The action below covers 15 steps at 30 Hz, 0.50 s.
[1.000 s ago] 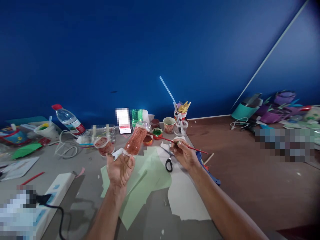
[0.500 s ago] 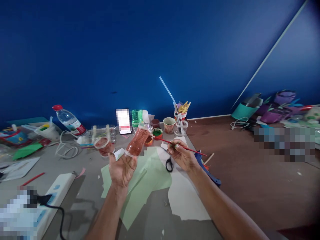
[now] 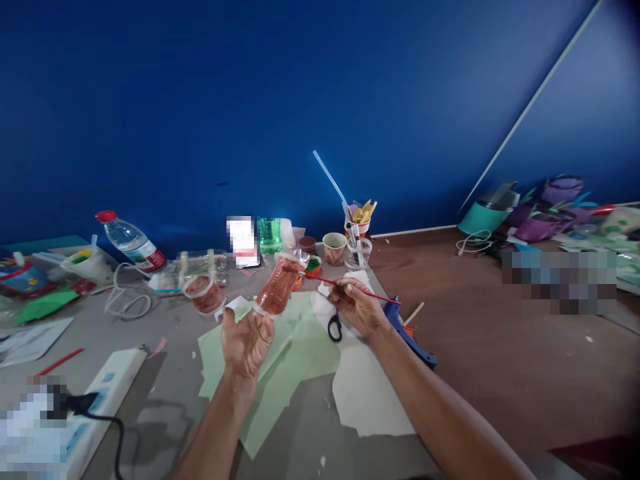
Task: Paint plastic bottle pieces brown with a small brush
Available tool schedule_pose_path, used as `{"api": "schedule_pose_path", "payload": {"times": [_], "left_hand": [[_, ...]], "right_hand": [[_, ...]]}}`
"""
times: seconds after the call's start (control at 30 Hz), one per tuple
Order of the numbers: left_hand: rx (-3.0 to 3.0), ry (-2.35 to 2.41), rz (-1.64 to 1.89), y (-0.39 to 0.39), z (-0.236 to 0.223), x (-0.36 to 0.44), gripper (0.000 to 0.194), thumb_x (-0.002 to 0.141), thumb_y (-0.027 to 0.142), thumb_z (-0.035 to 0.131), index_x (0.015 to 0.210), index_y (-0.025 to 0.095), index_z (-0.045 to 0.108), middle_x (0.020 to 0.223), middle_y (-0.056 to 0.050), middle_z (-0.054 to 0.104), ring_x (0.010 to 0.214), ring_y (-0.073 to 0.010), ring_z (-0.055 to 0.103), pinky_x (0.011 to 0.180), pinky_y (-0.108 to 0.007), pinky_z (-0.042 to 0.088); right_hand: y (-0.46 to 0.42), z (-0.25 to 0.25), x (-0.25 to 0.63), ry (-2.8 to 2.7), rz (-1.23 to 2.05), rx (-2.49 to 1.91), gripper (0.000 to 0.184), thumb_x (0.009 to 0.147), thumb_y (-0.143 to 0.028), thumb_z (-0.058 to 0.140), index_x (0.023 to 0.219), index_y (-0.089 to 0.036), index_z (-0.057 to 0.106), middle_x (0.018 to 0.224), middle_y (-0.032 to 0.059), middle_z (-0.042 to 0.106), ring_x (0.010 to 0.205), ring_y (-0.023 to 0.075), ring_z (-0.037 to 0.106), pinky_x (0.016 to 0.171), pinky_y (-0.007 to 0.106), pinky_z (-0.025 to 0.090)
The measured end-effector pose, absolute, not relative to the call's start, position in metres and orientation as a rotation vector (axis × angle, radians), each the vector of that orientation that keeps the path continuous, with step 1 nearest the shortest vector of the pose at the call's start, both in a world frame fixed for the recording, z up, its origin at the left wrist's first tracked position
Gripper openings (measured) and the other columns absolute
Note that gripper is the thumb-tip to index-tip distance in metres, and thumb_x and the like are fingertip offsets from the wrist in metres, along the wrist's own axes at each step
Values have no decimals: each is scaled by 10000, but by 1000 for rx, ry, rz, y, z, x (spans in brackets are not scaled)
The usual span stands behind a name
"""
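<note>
My left hand (image 3: 247, 341), palm turned up, supports a piece of clear plastic bottle (image 3: 278, 287) coated in reddish-brown paint at its lower rim. The bottle tilts to the right, and some fingers are hidden behind it. In my right hand (image 3: 357, 307) a thin red paintbrush (image 3: 376, 296) is pinched between thumb and fingers. Its tip meets the bottle's upper right side. Just behind are a small tub of green paint (image 3: 313, 265) and a paint-stained paper cup (image 3: 335, 249). A brown-smeared clear cup (image 3: 205, 295) stands left of the bottle.
Pale green paper (image 3: 310, 353) and white paper (image 3: 370, 393) lie under my hands, with black-handled scissors (image 3: 335, 328) on them. A blue tool (image 3: 415, 343) is by my right forearm. A power strip (image 3: 107, 400), phone (image 3: 243, 243) and water bottle (image 3: 133, 243) stand leftward.
The view has shifted slightly, so most things appear a little further left. The painted bottle is tilted a bit differently, and the brush tip remains at its right side.
</note>
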<state>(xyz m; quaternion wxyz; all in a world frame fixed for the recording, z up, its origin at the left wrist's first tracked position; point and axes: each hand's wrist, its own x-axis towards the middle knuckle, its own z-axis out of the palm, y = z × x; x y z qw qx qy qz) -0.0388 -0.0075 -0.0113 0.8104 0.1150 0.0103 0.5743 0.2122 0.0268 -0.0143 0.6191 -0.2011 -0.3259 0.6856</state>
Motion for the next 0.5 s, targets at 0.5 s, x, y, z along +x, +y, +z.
{"api": "schedule_pose_path", "payload": {"times": [0.5], "left_hand": [[291,42,1106,-2,-15,-49,859,908,685,77,1189,92,631,1120,-250,701,977,-297,716,797,-412,600]], "right_hand": [[26,0,219,-639,1378,-442,198,744,-393,751,894,-273,704,868,11,725,733,157,608,730,333,481]]}}
